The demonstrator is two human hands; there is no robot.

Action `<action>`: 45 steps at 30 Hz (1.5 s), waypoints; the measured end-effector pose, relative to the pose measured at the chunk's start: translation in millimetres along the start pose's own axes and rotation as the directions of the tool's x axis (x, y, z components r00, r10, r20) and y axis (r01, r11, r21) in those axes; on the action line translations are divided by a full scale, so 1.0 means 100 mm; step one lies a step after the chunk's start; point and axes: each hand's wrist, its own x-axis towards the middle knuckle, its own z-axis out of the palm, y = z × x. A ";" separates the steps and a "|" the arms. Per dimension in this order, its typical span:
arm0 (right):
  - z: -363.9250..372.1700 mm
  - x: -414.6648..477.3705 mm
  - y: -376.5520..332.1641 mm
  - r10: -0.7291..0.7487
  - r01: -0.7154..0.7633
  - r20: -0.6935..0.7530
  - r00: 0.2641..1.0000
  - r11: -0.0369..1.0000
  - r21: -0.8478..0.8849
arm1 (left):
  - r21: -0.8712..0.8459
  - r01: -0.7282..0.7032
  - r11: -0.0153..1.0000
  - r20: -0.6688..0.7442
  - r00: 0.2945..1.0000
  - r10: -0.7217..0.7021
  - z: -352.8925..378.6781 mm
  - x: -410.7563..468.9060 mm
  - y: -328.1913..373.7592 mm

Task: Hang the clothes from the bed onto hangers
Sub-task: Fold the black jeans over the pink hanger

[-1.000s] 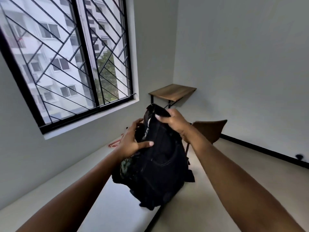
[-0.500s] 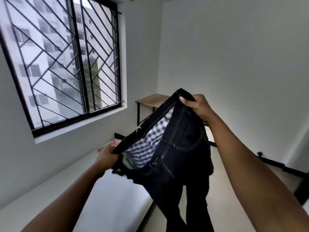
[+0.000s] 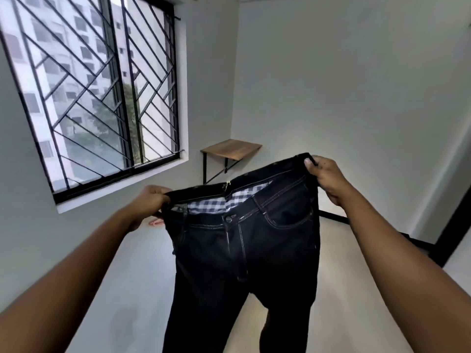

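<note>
A pair of dark jeans point(image 3: 244, 256) with a blue-and-white checked lining hangs spread out in front of me, legs dropping below the frame. My left hand point(image 3: 150, 202) pinches the left end of the waistband. At the right end of the waistband, my right hand point(image 3: 323, 177) grips the cloth and holds it a little higher. The waist is stretched open between both hands. A pink hanger point(image 3: 156, 222) peeks out on the white bed point(image 3: 122, 271) just below my left hand.
A barred window point(image 3: 96, 93) fills the left wall. A small wooden table point(image 3: 232, 149) stands in the far corner. A dark door frame point(image 3: 456, 225) is at the right edge, with pale floor point(image 3: 339, 301) beside the bed.
The bundled jeans have been lifted off the bed and shaken out. My hands moved apart along the waistband, so the jeans now hang flat and open.
</note>
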 end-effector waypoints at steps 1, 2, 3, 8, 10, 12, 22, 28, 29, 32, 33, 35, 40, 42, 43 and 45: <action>-0.02 0.00 0.00 0.011 -0.011 0.008 1.000 1.000 0.020 | 0.036 -0.028 0.999 0.038 0.999 0.027 0.02 0.00 0.05; -0.02 -0.01 -0.01 0.030 -0.030 0.015 0.999 0.998 0.047 | 0.062 -0.056 0.997 0.096 0.994 0.049 0.06 0.00 0.10; -0.01 -0.01 -0.02 0.049 -0.050 0.015 0.999 0.996 0.074 | 0.064 -0.079 0.995 0.168 0.984 0.067 0.11 -0.01 0.17; 0.01 -0.07 -0.30 0.086 -0.091 0.030 0.996 0.962 0.257 | 0.243 -0.198 0.950 0.433 0.898 0.076 0.66 -0.01 0.28; -0.02 -0.09 -0.36 0.032 -0.039 0.043 0.999 0.986 0.162 | 0.289 -0.231 0.929 0.329 0.935 0.130 0.88 0.01 0.25; -0.12 -0.08 -0.34 -0.043 0.051 0.071 0.997 0.993 -0.105 | 0.224 -0.152 0.963 0.192 0.975 0.110 0.98 0.00 0.36; -0.83 0.08 0.43 0.305 -0.030 0.170 0.937 0.554 -0.832 | 0.167 -0.066 0.984 -0.052 0.996 0.075 0.90 -0.04 1.17; -0.80 0.11 0.33 0.670 -0.214 0.167 0.723 0.447 -0.869 | 0.341 0.032 0.940 -0.145 0.989 0.018 0.92 -0.16 1.14; -0.81 0.16 0.31 0.748 -0.268 0.141 0.648 0.398 -0.877 | 0.328 0.050 0.943 -0.156 0.988 0.002 0.91 -0.17 1.11; -0.87 0.27 0.30 0.812 -0.414 0.042 0.582 0.341 -0.844 | 0.314 0.078 0.946 -0.154 0.988 -0.030 0.89 -0.23 1.07; -0.88 0.29 0.33 0.797 -0.451 0.012 0.604 0.355 -0.819 | 0.309 0.075 0.948 -0.153 0.988 -0.028 0.89 -0.26 1.08; -0.83 0.30 0.38 0.737 -0.471 -0.035 0.674 0.393 -0.790 | 0.317 0.067 0.946 -0.154 0.988 -0.018 0.87 -0.30 1.11; -0.63 0.00 0.53 0.271 -0.021 0.077 0.959 0.344 -0.939 | 0.385 0.049 0.922 -0.169 0.985 0.018 0.65 -0.40 1.08; -0.65 -0.09 0.64 0.200 0.151 0.240 0.950 0.380 -0.913 | 0.444 0.062 0.894 -0.198 0.980 0.031 0.54 -0.45 1.02; -0.67 -0.12 0.67 0.171 0.190 0.299 0.939 0.467 -0.864 | 0.482 0.080 0.872 -0.223 0.974 0.034 0.49 -0.47 0.98; -0.69 -0.16 0.70 0.086 0.218 0.342 0.936 0.620 -0.754 | 0.540 0.112 0.834 -0.272 0.961 0.046 0.43 -0.49 0.92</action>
